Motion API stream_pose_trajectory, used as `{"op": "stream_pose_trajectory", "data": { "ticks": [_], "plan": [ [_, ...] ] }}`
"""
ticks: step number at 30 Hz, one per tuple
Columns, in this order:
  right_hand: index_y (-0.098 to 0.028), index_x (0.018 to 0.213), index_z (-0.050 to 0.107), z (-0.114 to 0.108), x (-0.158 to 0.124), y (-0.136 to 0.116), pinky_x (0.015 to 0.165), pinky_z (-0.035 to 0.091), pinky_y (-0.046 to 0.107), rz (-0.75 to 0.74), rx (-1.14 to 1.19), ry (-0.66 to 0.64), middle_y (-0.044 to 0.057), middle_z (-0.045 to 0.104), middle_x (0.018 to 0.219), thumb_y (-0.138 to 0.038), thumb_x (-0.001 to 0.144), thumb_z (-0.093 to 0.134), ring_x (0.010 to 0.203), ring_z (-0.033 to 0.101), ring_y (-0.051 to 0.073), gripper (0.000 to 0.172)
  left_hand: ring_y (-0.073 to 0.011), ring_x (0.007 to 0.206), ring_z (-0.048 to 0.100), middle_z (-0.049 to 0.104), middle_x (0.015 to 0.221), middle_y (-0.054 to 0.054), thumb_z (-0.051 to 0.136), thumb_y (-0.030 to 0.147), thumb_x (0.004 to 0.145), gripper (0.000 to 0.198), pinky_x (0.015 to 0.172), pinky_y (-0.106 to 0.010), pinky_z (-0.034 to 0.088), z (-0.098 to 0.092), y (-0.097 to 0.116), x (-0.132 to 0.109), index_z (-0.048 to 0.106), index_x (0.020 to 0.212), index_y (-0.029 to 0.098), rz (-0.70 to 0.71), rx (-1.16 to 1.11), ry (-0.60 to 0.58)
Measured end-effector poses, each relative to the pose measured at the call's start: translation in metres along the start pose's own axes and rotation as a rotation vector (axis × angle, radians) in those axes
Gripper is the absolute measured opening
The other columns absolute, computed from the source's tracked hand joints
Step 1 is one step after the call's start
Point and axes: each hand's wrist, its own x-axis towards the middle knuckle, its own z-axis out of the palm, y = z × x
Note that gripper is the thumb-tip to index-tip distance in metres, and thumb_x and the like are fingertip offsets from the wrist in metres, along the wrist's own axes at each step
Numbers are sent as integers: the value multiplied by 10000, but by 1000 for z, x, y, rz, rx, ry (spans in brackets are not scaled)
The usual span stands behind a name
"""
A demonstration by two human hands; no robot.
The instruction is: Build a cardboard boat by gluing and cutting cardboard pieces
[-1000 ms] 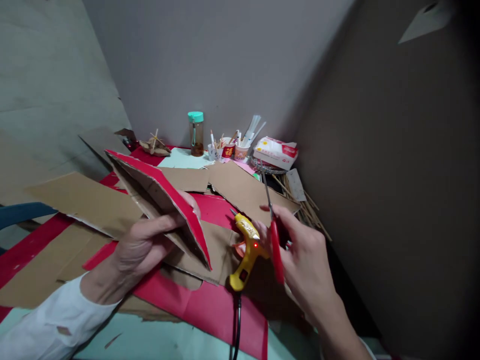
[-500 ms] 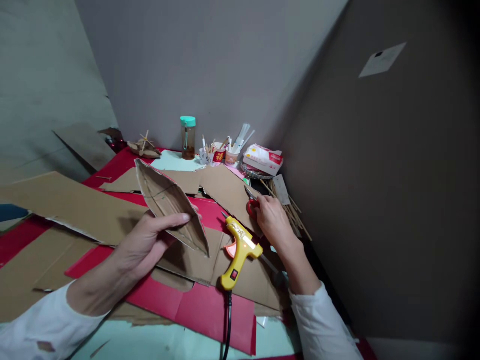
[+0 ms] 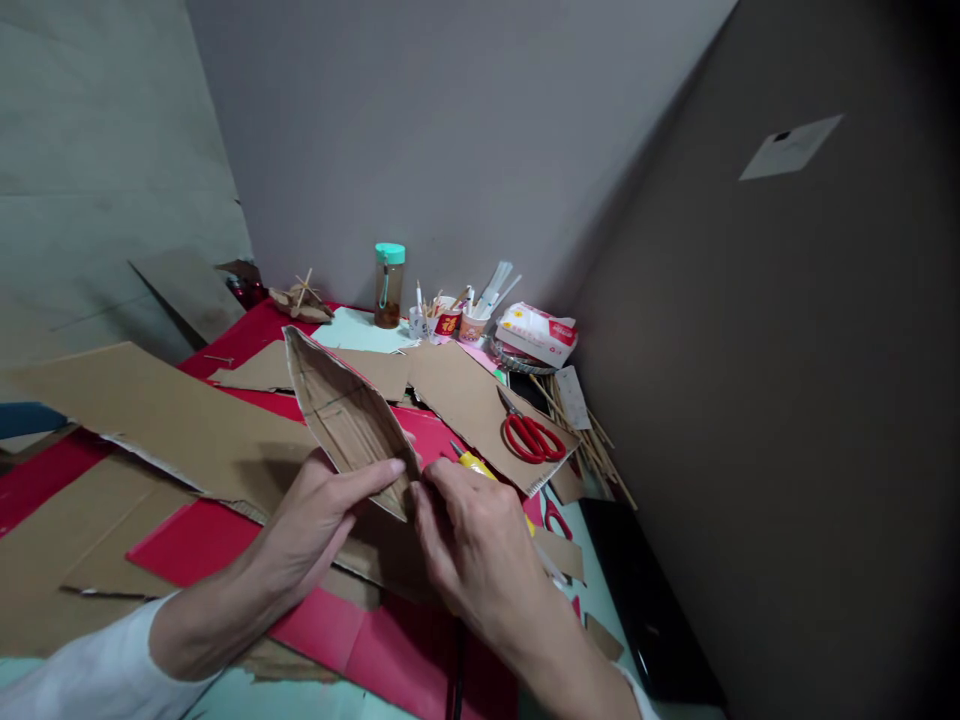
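Observation:
A leaf-shaped cardboard piece [image 3: 341,405] with raised edges and pencil lines is held up in my left hand [image 3: 315,525], thumb on its inner face and fingers behind. At its near pointed end, my right hand [image 3: 484,535] has its fingers closed on the edge; the fingertips are partly hidden. Behind that hand a yellow hot glue gun [image 3: 475,462] lies mostly covered, with its nozzle and a bit of body showing. Red-handled scissors [image 3: 532,440] rest on a cardboard sheet [image 3: 457,385] further right.
Large cardboard sheets [image 3: 180,415] overlap on the red and pale-green table. At the back stand a bottle [image 3: 388,290], paper cups [image 3: 474,328] of sticks and a tissue pack [image 3: 536,335]. Bamboo sticks [image 3: 600,450] and a black flat object [image 3: 645,600] lie along the right wall.
My right hand has let go of the scissors, which now lie on the cardboard, and has moved left and nearer to the tip of the held piece. The view has shifted slightly.

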Motion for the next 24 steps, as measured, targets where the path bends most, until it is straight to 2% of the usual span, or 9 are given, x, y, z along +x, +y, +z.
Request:
{"op": "stream_pose_trajectory", "data": {
  "ticks": [2, 5, 8, 10, 14, 21, 24],
  "plan": [
    [-202, 811, 532, 4, -1, 1, 584, 323, 271, -14, -37, 46, 2, 587, 701, -160, 986, 441, 596, 510, 147, 201, -220, 803, 718, 794, 830, -16, 829, 220, 719, 77, 838, -301, 592, 0, -4, -3, 801, 788, 238, -14, 24, -39],
    [-199, 806, 538, 6, -3, -1, 580, 293, 285, -24, -123, 97, 13, 591, 707, -156, 983, 439, 599, 505, 156, 207, -205, 728, 695, 772, 746, -9, 807, 223, 753, 13, 759, -290, 586, 1, -7, -8, 802, 754, 236, -50, 25, -60],
    [-202, 795, 543, 6, -4, -4, 584, 270, 298, -52, -209, 132, 20, 594, 713, -133, 968, 446, 607, 489, 164, 210, -209, 690, 680, 750, 676, -11, 799, 221, 734, 74, 686, -294, 579, 4, -6, -10, 787, 662, 237, -54, -5, -36],
    [-206, 776, 535, 5, -5, -5, 597, 270, 304, -82, -230, 151, 24, 597, 709, -114, 947, 449, 629, 484, 174, 212, -213, 674, 674, 743, 650, -16, 791, 215, 704, 64, 709, -309, 588, 6, -4, -11, 794, 645, 241, -60, 4, -48],
    [-213, 760, 512, 3, -4, -6, 579, 255, 307, -70, -193, 127, 9, 584, 663, -79, 884, 462, 605, 475, 173, 190, -208, 624, 636, 735, 660, -5, 752, 162, 664, 123, 699, -327, 597, 8, -2, -14, 798, 644, 275, -52, -8, -100],
    [-215, 748, 498, 4, -6, -9, 546, 224, 296, -58, -200, 136, 6, 557, 628, -90, 883, 442, 553, 465, 161, 192, -191, 580, 579, 704, 653, -11, 753, 198, 714, 108, 688, -340, 584, 5, -5, -15, 806, 673, 284, 21, 10, -117],
    [-212, 746, 505, 4, -8, -10, 558, 245, 297, -66, -209, 123, 11, 564, 645, -63, 852, 441, 581, 478, 169, 194, -197, 590, 589, 702, 650, -4, 733, 214, 751, 122, 730, -346, 585, 2, -8, -15, 823, 732, 294, -2, 23, -143]
  ]
}}
